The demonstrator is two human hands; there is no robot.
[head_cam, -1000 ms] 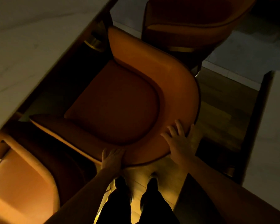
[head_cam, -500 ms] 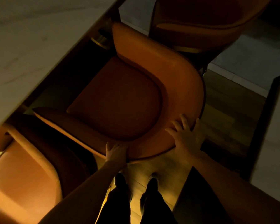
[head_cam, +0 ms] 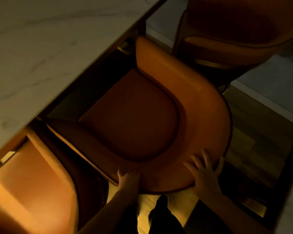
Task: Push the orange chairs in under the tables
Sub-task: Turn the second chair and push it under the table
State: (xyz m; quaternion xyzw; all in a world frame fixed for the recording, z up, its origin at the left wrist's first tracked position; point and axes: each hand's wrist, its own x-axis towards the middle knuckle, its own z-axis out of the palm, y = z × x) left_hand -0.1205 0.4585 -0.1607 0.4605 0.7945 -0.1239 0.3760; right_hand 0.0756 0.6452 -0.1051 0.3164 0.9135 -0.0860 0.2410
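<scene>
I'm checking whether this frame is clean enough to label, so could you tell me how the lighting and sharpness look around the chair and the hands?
Head view: dim, warm amber light throughout; the middle orange chair is readable, its seat in shadow; left hand and right hand on its back rim are dark and slightly soft; the marble table looks grey and motion-blurred; straight edges bow from the wide lens.

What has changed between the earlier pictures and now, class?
The curved orange leather chair has slid slightly further toward the pale marble table. Both hands kept their places: left hand and right hand still press its backrest rim. The neighbouring orange chairs stayed put.
</scene>
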